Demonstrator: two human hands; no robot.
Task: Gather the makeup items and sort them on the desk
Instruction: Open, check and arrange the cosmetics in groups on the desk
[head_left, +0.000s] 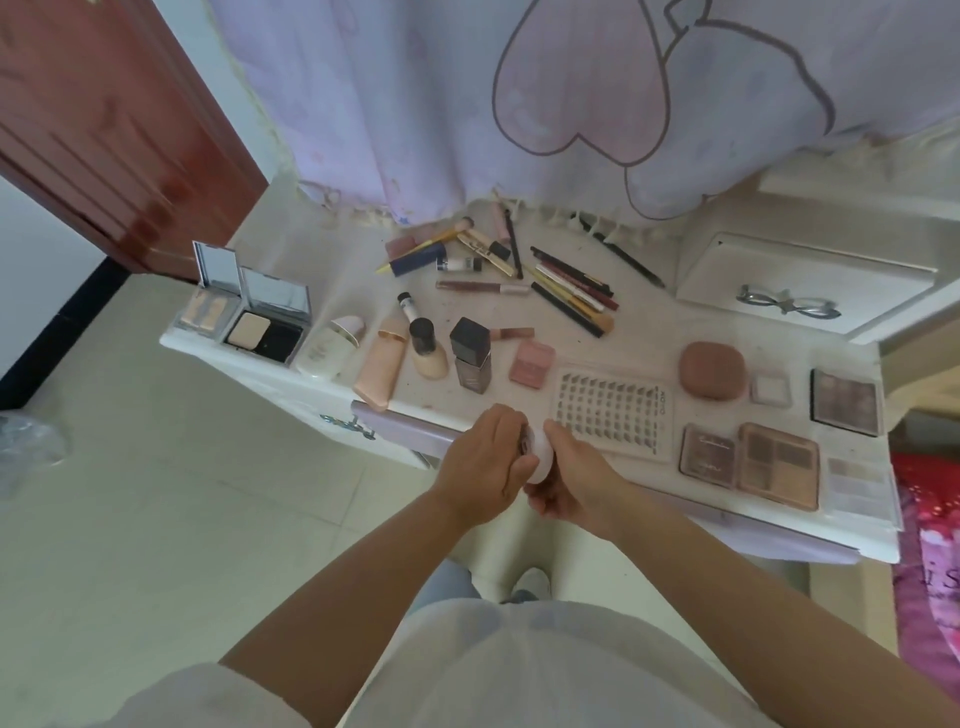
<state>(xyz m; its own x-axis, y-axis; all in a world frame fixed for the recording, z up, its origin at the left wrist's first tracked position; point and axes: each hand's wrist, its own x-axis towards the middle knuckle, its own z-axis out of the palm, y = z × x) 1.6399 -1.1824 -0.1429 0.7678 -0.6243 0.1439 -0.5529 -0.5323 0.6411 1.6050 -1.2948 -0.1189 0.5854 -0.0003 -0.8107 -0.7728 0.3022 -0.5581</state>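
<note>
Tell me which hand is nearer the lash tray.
Right. The right hand sits just below the lash tray, its fingertips at the tray's near-left corner; the left hand is further left, beyond the white compact both hold.

Two hands, the left (483, 462) and the right (571, 478), meet round one small white round case (540, 457). On the desk (649, 332) two open mirrored compacts (244, 312) stand at the left end. Beside them lie four bottles and tubes of foundation (405, 353), plus one white bottle (330, 345). One small pink blush (531, 362), one lash tray (613, 413), one round brown compact (712, 370). Four eyeshadow palettes (779, 462) sit at the right, with one small clear square case (771, 388). The pencils (571, 291) at the back overlap; roughly a dozen sticks, too tangled for a sure count. One drawer box (800, 286).
</note>
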